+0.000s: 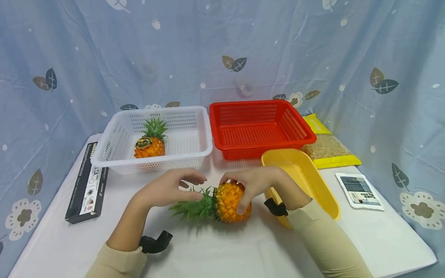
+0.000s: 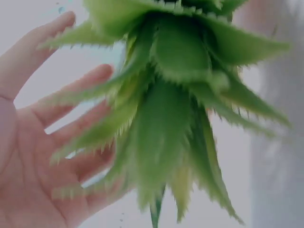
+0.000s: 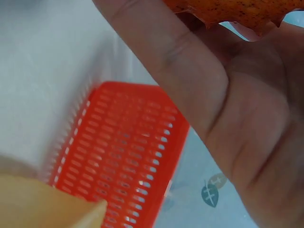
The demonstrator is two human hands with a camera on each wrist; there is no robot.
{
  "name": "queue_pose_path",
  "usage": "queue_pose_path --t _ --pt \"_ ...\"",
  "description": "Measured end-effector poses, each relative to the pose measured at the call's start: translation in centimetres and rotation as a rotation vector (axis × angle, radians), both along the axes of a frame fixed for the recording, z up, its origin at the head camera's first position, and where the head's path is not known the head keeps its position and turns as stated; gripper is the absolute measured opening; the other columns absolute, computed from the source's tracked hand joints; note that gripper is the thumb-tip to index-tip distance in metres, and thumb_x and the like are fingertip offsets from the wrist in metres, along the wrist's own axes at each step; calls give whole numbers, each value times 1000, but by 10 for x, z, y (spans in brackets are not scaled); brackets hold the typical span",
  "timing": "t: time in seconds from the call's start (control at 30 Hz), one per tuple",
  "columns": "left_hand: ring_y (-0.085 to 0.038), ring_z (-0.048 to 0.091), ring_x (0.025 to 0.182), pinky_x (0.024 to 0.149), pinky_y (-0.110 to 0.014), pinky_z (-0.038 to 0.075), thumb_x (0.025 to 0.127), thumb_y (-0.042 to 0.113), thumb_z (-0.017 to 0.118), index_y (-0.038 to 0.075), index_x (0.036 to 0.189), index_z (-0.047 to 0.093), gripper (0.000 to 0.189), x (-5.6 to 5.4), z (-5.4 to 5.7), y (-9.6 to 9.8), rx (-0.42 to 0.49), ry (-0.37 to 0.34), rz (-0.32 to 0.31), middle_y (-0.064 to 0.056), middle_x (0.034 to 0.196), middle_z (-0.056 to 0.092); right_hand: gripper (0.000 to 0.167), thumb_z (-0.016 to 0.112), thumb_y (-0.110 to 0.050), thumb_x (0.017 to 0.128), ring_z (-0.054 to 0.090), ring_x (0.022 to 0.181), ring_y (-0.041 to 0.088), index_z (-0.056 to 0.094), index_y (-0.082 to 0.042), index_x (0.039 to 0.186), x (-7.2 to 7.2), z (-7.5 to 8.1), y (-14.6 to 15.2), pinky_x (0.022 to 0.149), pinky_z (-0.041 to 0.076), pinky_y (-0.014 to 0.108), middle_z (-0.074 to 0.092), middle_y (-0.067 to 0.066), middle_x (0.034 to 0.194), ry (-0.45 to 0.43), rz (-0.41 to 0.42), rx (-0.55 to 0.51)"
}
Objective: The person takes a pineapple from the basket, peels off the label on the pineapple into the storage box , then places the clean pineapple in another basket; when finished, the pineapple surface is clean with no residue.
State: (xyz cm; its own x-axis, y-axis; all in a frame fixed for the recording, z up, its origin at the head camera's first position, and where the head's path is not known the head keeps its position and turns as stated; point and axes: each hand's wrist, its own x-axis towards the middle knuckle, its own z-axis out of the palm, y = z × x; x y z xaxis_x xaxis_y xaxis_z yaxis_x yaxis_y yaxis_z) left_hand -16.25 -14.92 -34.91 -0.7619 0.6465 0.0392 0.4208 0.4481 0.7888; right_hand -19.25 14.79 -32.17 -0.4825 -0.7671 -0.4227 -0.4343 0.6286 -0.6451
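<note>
Right hand gripping pineapple by its body, likely avoiding toothed leaves; left hand hovering loose-fingered beside them. That pineapple is pointing sideways before white basket and red basket, worktop contact unclear.

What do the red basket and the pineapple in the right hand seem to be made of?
Red basket: most likely moulded plastic, slightly glossy, judging by its even colour and regular perforations.
Pineapple: shiny, bumpy orange rind and green, toothed leaves suggest plant matter, though an imitation is possible.
</note>
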Motion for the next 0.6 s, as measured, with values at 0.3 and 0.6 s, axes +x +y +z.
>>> queue_pose_path --t 0.3,0.6 --pt "-18 69 108 97 -32 57 98 23 72 15 123 71 26 -2 12 -20 135 72 174 -2 116 74 80 86 -33 74 55 119 19 47 -22 142 -2 17 11 95 56 34 57 0 131 -17 -46 -39" --pt "-12 71 107 91 -25 58 100 19 70 12 125 70 27 -2 22 -45 178 82 246 -12 121 73 81 87 -33 76 58 117 20 46 -24 146 0 35 19 92 58 35 57 0 131 30 -119 -26"
